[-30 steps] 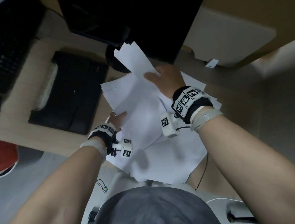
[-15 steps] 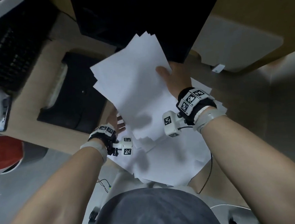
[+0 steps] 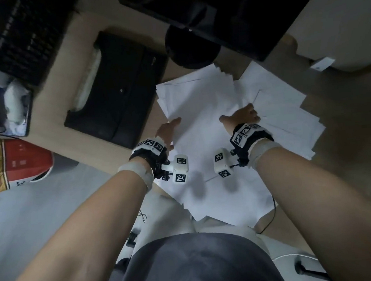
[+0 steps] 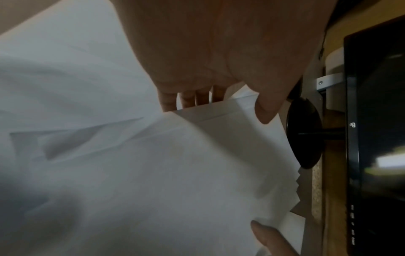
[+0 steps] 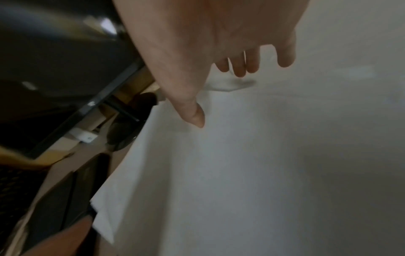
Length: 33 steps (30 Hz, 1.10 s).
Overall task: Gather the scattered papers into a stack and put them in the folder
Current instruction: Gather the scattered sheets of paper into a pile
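papers (image 3: 203, 121) lie in a loose, fanned pile on the desk (image 3: 50, 102), just in front of the monitor stand (image 3: 191, 49), several sheets splayed out to the right of the pile's middle. black folder (image 3: 118, 90) lies closed, left of the pile, touching none of it as far as i can tell. left hand (image 3: 168, 130) at the pile's left edge: fingers straight, slid in at the sheet edges, thumb on top; relaxed, not clenched. right hand (image 3: 242, 117) over the right part of the pile, fingers loosely spread, grasping nothing, just above or brushing the paper; cannot tell which.

step in hand, by my reading: gathering, barely half done. next move calls for sweeping the right-hand strays toward the middle, then squaring the edges before the folder is opened.
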Each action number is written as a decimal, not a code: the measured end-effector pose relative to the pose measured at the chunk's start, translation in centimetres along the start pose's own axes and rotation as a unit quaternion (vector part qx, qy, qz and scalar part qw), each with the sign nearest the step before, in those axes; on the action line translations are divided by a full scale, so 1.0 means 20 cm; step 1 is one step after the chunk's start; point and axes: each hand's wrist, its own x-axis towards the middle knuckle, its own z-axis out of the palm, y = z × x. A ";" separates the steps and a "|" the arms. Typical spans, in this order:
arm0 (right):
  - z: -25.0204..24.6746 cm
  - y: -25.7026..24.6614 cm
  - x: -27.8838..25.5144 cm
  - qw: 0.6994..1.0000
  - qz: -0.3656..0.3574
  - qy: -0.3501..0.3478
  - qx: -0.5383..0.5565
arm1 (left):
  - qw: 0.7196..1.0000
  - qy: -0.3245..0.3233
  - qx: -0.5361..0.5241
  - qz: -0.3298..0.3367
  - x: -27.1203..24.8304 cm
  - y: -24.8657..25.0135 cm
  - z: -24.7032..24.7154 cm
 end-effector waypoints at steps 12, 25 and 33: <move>-0.02 0.06 0.09 0.993 0.047 -0.098 0.055 | 0.997 0.056 0.055 0.014 -0.02 0.12 0.14; -0.01 0.13 0.04 0.973 -0.068 -0.159 0.155 | 0.989 0.081 0.112 0.048 -0.02 0.04 0.12; 0.04 0.13 -0.07 0.961 -0.133 -0.151 0.188 | 0.992 0.077 0.077 0.071 -0.07 0.06 0.10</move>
